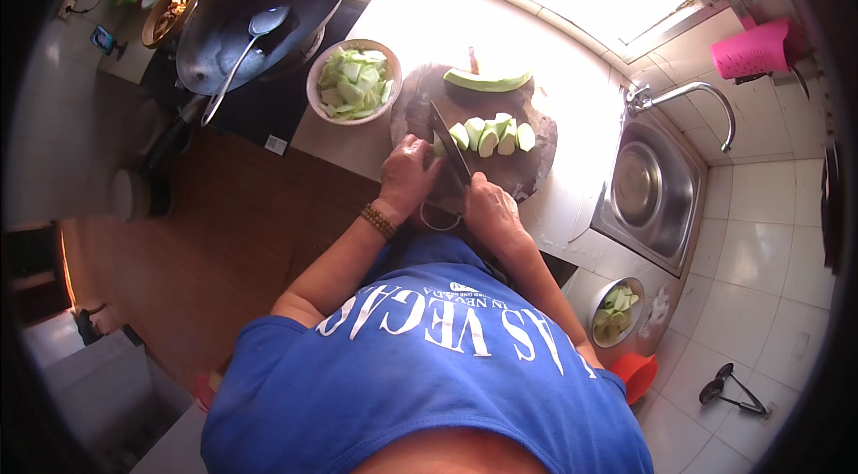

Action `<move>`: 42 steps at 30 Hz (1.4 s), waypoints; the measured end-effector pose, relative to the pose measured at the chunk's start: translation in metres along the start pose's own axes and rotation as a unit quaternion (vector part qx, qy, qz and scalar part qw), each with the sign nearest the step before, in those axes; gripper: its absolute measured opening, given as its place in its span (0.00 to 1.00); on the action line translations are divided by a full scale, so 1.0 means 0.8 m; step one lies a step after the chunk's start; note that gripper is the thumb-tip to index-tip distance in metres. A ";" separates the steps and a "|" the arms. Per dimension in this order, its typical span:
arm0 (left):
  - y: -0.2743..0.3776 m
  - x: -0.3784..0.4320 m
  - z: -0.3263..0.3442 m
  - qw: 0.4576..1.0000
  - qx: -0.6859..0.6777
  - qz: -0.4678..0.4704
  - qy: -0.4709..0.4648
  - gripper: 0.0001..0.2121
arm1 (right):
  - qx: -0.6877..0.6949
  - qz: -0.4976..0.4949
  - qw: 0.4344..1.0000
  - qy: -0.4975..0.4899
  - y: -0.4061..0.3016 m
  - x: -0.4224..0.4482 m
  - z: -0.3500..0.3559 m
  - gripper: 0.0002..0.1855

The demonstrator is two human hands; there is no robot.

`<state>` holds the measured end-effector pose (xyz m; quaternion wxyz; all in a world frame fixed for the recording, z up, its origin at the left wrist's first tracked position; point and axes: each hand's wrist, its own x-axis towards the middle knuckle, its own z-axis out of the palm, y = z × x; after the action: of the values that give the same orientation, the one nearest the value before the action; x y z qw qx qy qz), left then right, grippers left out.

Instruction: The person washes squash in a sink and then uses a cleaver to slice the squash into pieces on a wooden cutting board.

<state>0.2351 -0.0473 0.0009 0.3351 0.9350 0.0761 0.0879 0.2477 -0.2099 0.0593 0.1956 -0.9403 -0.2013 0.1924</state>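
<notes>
My right hand grips a kitchen knife by its handle, the blade over the left part of a round wooden cutting board. Beside the blade, my left hand rests with bent fingers at a pale green vegetable piece, partly hidden by hand and blade. Several cut pieces of the green vegetable lie in a row right of the knife. Behind them on the board is a long curved green piece. A bowl of sliced green vegetable stands left of the board.
A large wok with a metal spatula sits on the stove at the left, its handle pointing at me. A metal sink with a faucet is at the right. Nearer me stands another bowl of green pieces.
</notes>
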 end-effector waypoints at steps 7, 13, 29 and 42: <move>-0.020 -0.006 -0.002 0.992 -0.093 -0.079 0.037 0.09 | 0.211 0.037 0.974 0.080 0.035 -0.007 0.017 0.12; -0.035 -0.006 0.009 0.973 -0.185 -0.137 -0.003 0.10 | 0.140 0.000 0.988 0.061 0.010 -0.039 -0.007 0.11; -0.026 0.005 -0.006 0.977 -0.154 -0.123 -0.077 0.13 | 0.067 -0.027 0.997 -0.031 0.000 -0.023 -0.031 0.10; -0.059 -0.002 0.005 0.969 -0.208 -0.112 -0.070 0.11 | 0.145 -0.026 0.987 0.067 0.027 -0.007 0.011 0.11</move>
<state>0.2307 -0.0136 -0.0325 0.5340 0.8344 0.1364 -0.0018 0.2456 -0.2278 0.0442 0.3473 -0.9075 -0.1819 0.1511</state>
